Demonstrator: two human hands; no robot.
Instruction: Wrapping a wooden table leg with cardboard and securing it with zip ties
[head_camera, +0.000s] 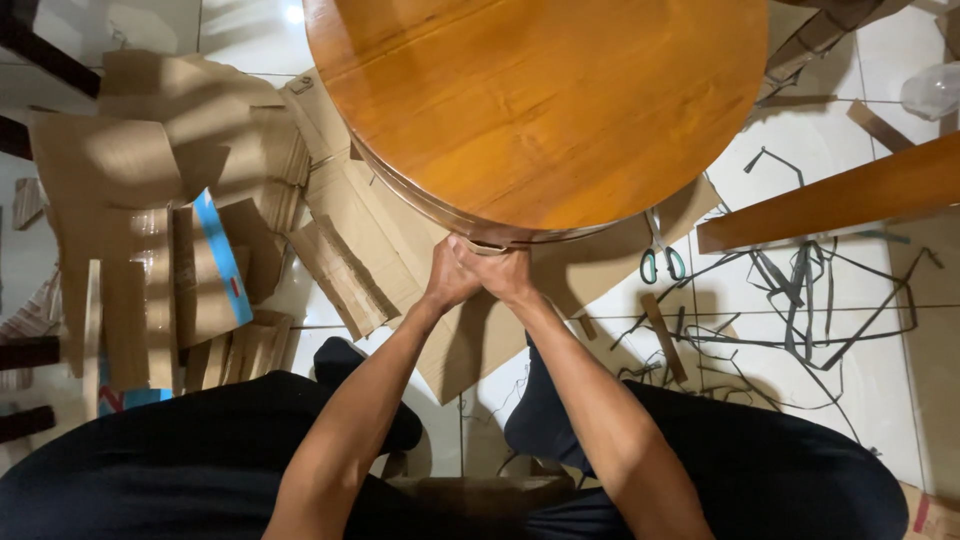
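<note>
Seated position, knees apart, both forearms extended forward and converging at the near edge of the round wooden desk (540, 100).

Left hand (449, 277): wrist straight, palm turned inward, fingers (455, 250) curled and pressed against the desk's rim at its lowest visible point. Right hand (503, 276): mirrored pose, touching the left hand, fingers (490, 256) bent around a thin strip (485, 246) running along the rim. Both hands closed at the rim; exact grip on the strip cannot be told, fingertips being partly hidden under the edge.

Strip location: flush against the desk's edge, directly above the joined hands, following the curve to both sides.

Surroundings on the tiled floor (850, 150):
- Flattened cardboard sheets (150, 170) to the left, one with a blue band, and more cardboard under the desk and hands.
- Scissors (660, 262) with green handles, just right of the hands, lying on cardboard.
- Tangle of dark thin offcut strips (800, 290) further right.
- Wooden plank (830, 195) angled across the right side, well apart from the hands.

Dark trousers (780, 450) visible at the lower frame on both legs.
</note>
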